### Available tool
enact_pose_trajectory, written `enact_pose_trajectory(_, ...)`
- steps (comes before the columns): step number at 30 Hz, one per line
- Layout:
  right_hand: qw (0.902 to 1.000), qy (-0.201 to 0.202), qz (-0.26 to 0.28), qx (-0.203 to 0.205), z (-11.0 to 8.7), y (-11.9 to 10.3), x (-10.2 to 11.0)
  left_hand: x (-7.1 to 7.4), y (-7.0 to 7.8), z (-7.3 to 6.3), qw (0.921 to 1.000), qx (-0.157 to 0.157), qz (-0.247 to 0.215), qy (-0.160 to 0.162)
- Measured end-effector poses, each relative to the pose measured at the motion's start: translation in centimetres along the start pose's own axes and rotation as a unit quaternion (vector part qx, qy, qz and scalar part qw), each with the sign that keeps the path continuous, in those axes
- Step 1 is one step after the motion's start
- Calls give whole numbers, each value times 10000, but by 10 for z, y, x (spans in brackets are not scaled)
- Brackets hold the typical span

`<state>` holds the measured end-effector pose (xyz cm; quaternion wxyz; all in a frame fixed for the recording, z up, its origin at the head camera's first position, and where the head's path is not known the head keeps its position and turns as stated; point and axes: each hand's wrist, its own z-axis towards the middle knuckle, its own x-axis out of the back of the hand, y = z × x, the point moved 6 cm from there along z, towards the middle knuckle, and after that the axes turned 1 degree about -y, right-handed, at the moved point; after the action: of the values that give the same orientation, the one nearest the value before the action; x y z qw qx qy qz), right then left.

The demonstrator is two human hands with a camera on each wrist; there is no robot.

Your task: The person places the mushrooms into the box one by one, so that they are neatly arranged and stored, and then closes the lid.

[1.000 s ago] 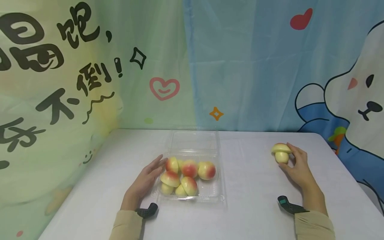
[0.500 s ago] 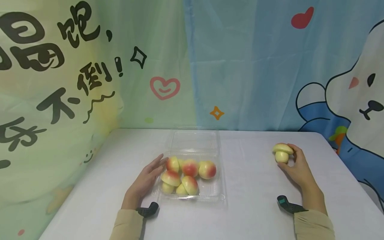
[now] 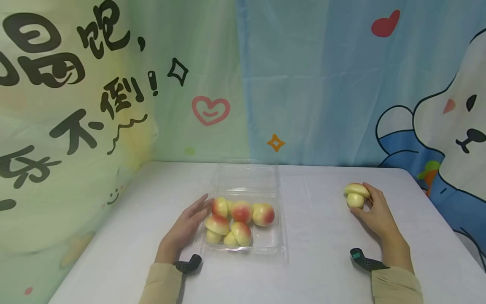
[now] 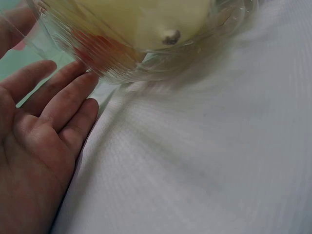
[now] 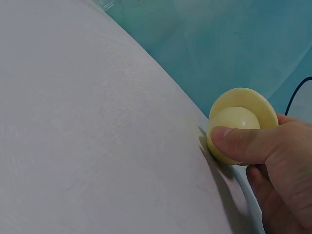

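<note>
On the right of the table, my right hand (image 3: 379, 217) pinches a pale yellow toy mushroom (image 3: 356, 196) with thumb and fingers. In the right wrist view the thumb presses on the round stem of the mushroom (image 5: 239, 114), below its wide cap. My left hand (image 3: 184, 228) rests at the left side of a clear plastic clamshell box (image 3: 265, 240), its fingers extended along the wall. The left wrist view shows the fingertips against or very near the box wall. Inside the box lie several yellow toy mushrooms (image 3: 241, 212) with red-tinged caps.
The box's clear lid (image 3: 248, 176) lies folded back behind it. A white cloth (image 3: 315, 236) covers the table. Behind it hangs a printed curtain (image 3: 284, 84) with a cartoon bear. Each wrist wears a black device (image 3: 367, 261).
The head view has shifted slightly. Both hands, the box and the held mushroom stay in nearly the same places.
</note>
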<state>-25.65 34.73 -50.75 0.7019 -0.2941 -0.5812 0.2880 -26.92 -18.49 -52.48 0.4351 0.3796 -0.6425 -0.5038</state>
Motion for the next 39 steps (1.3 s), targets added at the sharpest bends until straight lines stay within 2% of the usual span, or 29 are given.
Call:
enact_pose_trajectory(5,10000,-58,38,-45,-2,0,-1,-1,-1,1,9999,-68,-28,-89)
enact_pose_trajectory(14,10000,-62,33,16,-2,-1,-2,-1,0,0,9999,121,-85,9)
enact_pose_trajectory(21,9995,-85,85,-306,-2,-6,-1,0,0,0,9999,130,-37,46)
enact_pose_trajectory(28,9990,-113,157,-396,-2,-9,0,-1,0,0,9998,149,-111,38)
enact_pose_trajectory(35,9995,-254,149,-69,-3,-23,2,-1,0,0,9998,203,-31,62)
enact_pose_trajectory(39,9994,-313,117,-19,-4,-27,2,-1,0,0,9998,194,-19,52)
